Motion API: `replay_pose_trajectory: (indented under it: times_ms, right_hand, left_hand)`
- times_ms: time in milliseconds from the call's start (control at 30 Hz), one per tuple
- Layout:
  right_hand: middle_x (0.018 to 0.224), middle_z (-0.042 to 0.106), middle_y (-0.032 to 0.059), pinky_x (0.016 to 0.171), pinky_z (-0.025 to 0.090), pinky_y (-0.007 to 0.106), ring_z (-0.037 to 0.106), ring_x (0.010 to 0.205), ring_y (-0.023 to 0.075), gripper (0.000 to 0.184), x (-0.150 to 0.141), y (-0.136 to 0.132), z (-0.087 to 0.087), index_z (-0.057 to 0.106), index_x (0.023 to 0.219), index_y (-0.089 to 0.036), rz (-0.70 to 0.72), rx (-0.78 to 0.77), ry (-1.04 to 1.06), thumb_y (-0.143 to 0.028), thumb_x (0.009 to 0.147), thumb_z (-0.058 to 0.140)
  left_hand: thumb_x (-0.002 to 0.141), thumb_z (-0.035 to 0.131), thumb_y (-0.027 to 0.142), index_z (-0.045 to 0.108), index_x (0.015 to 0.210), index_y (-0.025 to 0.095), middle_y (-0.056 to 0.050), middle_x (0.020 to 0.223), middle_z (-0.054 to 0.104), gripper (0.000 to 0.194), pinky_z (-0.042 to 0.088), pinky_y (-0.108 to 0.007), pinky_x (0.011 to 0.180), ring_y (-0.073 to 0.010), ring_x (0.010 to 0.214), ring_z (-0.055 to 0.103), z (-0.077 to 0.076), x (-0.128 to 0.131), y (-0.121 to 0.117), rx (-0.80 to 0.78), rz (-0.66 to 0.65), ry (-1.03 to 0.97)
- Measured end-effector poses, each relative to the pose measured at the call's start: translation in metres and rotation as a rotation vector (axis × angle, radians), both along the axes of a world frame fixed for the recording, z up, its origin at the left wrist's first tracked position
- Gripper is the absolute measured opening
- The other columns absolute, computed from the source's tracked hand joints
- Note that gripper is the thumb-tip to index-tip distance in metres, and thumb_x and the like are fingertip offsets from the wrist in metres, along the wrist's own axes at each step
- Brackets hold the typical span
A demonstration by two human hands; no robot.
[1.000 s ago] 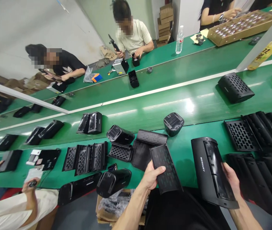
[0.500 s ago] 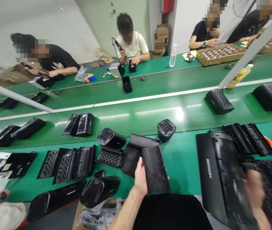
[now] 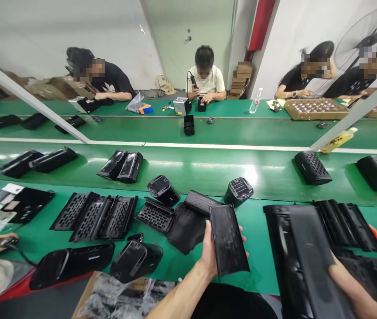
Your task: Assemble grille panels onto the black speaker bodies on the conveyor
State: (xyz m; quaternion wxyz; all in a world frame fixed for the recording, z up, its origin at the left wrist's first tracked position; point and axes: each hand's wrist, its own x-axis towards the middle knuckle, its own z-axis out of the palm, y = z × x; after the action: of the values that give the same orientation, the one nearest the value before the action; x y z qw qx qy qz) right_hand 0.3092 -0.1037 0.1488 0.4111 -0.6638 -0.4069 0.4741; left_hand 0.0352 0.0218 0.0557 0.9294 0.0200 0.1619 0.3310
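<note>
Nearer the camera than the black rounded plastic housing standing on end (image 3: 238, 191), the left hand (image 3: 210, 254) grips a thin black rectangular plastic panel (image 3: 230, 241), thumb on one long edge and fingertips showing past the other. To the right of that landmark and nearer, the right hand (image 3: 351, 283) clasps a large black plastic casing (image 3: 314, 257) along its right side; motion blur hides any lettering on it.

Writing is scarce. Beyond the landmark and well to its right lies a yellow-labelled plastic bottle (image 3: 338, 141), its dark characters too small to read. Beyond it, slightly right, stands a clear plastic bottle (image 3: 255, 102) with a small red mark. Left of the landmark and nearer, a long glossy black casing (image 3: 75, 266) bears a pale, illegible mark. Far beyond, leftward, a co-worker's black T-shirt (image 3: 117, 79) shows a white leaf-shaped logo.
</note>
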Motion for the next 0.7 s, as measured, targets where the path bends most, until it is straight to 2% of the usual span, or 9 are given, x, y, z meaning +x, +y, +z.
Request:
replay_pose_trajectory:
  times_ms: [33,100,167,267,367,533,700]
  right_hand:
    - [0.157,0.06,0.0037,0.099,0.065,0.053,0.066,0.134,0.0409,0.077,-0.007,0.015,0.013,0.032,0.169,-0.038,-0.011,-0.013,-0.072,-0.063,0.099,0.053]
    - [0.174,0.037,0.0027,0.121,0.046,0.056,0.043,0.154,0.0411,0.09,-0.025,0.047,0.037,0.023,0.172,-0.036,0.007,-0.023,-0.235,-0.063,0.096,0.063]
    - [0.178,0.027,0.0037,0.129,0.032,0.058,0.03,0.16,0.0398,0.098,-0.047,0.071,0.053,0.019,0.173,-0.035,0.067,-0.006,-0.359,-0.064,0.093,0.068]
    - [0.176,0.032,0.0072,0.127,0.036,0.059,0.035,0.159,0.039,0.103,-0.069,0.089,0.063,0.017,0.173,-0.034,0.162,-0.001,-0.479,-0.066,0.091,0.069]
    - [0.173,0.039,0.0092,0.122,0.043,0.06,0.042,0.155,0.0395,0.103,-0.079,0.094,0.063,0.015,0.173,-0.034,0.211,-0.032,-0.55,-0.068,0.091,0.067]
    - [0.17,0.043,0.0112,0.118,0.048,0.059,0.047,0.152,0.0399,0.104,-0.09,0.1,0.063,0.014,0.174,-0.033,0.248,-0.074,-0.586,-0.071,0.091,0.064]
    - [0.17,0.044,0.0112,0.119,0.045,0.062,0.051,0.15,0.0396,0.102,-0.097,0.101,0.059,0.009,0.174,-0.035,0.278,-0.115,-0.635,-0.074,0.093,0.059]
  left_hand:
    - [0.085,0.03,0.097,0.067,0.138,0.003,-0.026,0.118,0.077,0.114,0.053,-0.056,0.099,-0.0385,0.1,0.075,0.001,0.006,-0.001,0.025,0.002,-0.011]
    - [0.085,0.031,0.097,0.063,0.144,0.004,-0.026,0.127,0.075,0.115,0.048,-0.056,0.107,-0.0415,0.115,0.072,0.007,0.019,-0.004,0.088,0.006,-0.047]
    - [0.086,0.033,0.096,0.06,0.15,0.007,-0.024,0.141,0.069,0.113,0.039,-0.056,0.12,-0.0432,0.137,0.06,0.016,0.029,-0.006,0.154,0.021,-0.102]
    - [0.087,0.039,0.094,0.057,0.154,0.009,-0.021,0.154,0.06,0.109,0.026,-0.055,0.13,-0.042,0.152,0.045,0.03,0.036,-0.009,0.221,0.044,-0.162]
    - [0.085,0.045,0.093,0.058,0.153,0.008,-0.022,0.156,0.059,0.11,0.022,-0.055,0.132,-0.0426,0.154,0.043,0.036,0.037,-0.01,0.242,0.062,-0.165]
    - [0.081,0.051,0.094,0.061,0.15,0.01,-0.021,0.154,0.06,0.11,0.022,-0.056,0.133,-0.0426,0.153,0.045,0.038,0.038,-0.009,0.244,0.092,-0.152]
    - [0.077,0.057,0.094,0.062,0.149,0.009,-0.023,0.149,0.065,0.111,0.027,-0.058,0.131,-0.0438,0.147,0.052,0.041,0.038,-0.009,0.235,0.129,-0.129]
